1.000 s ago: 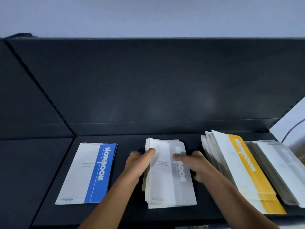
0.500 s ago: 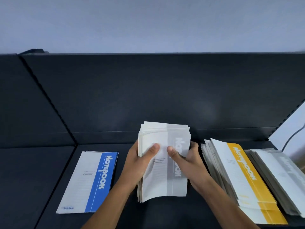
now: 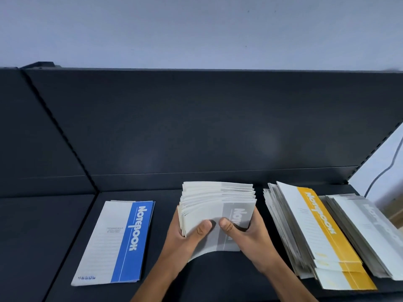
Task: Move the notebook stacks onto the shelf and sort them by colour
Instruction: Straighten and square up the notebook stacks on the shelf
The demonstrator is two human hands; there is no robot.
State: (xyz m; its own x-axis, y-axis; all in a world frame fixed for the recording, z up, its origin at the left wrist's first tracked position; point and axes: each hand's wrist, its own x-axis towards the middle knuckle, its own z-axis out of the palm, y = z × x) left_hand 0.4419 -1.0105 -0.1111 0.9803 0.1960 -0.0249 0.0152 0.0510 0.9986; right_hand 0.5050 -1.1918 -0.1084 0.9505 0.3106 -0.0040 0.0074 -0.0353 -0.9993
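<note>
Grey notebook stack (image 3: pixel 218 205) gripped from both sides, tilted up above the dark shelf (image 3: pixel 54 236), between left hand (image 3: pixel 181 238) and right hand (image 3: pixel 250 236), thumbs pressed on the top cover. Left of the left hand, blue notebooks (image 3: pixel 117 243) lying flat. Right of the right hand, yellow stack (image 3: pixel 316 236), then another grey stack (image 3: pixel 370 232).

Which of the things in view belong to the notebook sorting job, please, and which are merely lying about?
Part of the job:
- grey notebook stack, held in left hand and right hand
- blue notebooks
- yellow notebook stack
- far-right grey stack
- dark shelf

Not part of it:
- cable against the wall
</note>
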